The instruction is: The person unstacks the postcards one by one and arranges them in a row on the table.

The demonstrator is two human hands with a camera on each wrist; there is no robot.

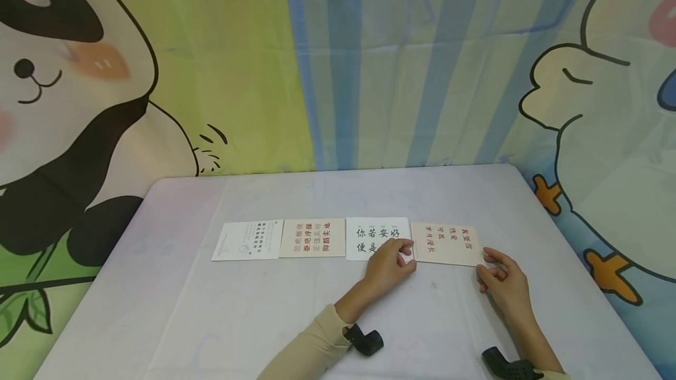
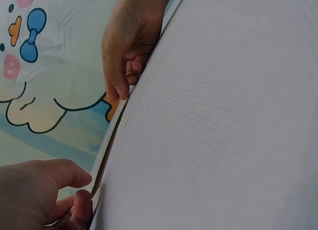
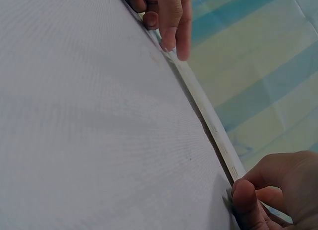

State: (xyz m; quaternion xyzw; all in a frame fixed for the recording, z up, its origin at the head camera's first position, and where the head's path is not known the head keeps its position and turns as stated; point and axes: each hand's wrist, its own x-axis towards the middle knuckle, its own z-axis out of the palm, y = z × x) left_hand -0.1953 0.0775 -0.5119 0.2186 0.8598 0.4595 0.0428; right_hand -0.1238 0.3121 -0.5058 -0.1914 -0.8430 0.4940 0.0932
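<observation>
Four-sided paper cards lie in a row on the table. The rightmost, a cream card [image 1: 443, 242] with red Chinese writing, lies between both hands. My right hand [image 1: 509, 292] pinches its near right corner between thumb and finger, as the right wrist view shows at the hand [image 3: 283, 190]. My left hand [image 1: 388, 268] is at its left edge, with thumb and index finger apart, and partly covers a white card [image 1: 377, 224] with black writing. In the left wrist view, the left hand's fingertips [image 2: 82, 178] are beside the card's end; contact is hard to tell.
Further left in the row are a cream card [image 1: 311, 239] with red writing and a white card [image 1: 248, 240] with small dark print. A pale cloth covers the table [image 1: 237, 315]. Cartoon-printed curtains [image 1: 237, 75] stand behind and beside it.
</observation>
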